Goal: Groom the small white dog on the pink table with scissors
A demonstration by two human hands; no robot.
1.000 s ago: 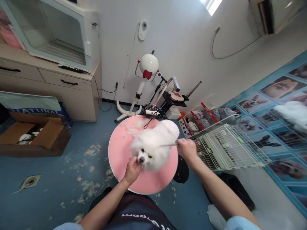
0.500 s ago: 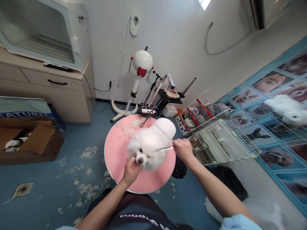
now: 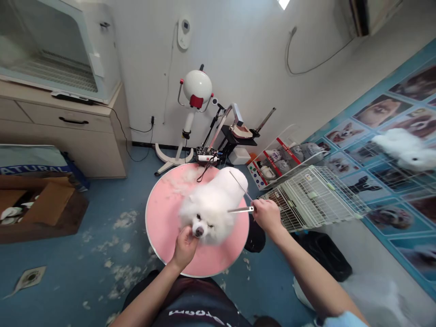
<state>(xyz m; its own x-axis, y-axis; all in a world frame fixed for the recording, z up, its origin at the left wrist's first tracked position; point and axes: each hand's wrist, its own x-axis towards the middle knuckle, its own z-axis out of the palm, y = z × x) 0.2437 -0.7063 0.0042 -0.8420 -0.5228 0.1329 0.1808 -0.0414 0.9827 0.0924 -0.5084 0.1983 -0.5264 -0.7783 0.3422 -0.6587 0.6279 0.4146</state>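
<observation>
A fluffy white dog is on a round pink grooming table, its face turned toward me. My left hand is closed at the side of its muzzle and chin, fingers partly hidden in the fur. In my right hand is a pair of grooming scissors, blades spread wide apart. One blade points left beside the dog's head; the other slants up across its back.
Cut fur lies on the table and the blue floor. Behind stand a white-and-red dryer on a stand and a tool rack. A wire cage is at right, a cardboard box at left.
The scissors have opened wide; their blades were closer together and blurred before. My left hand stays at the muzzle. The whole view has shifted slightly.
</observation>
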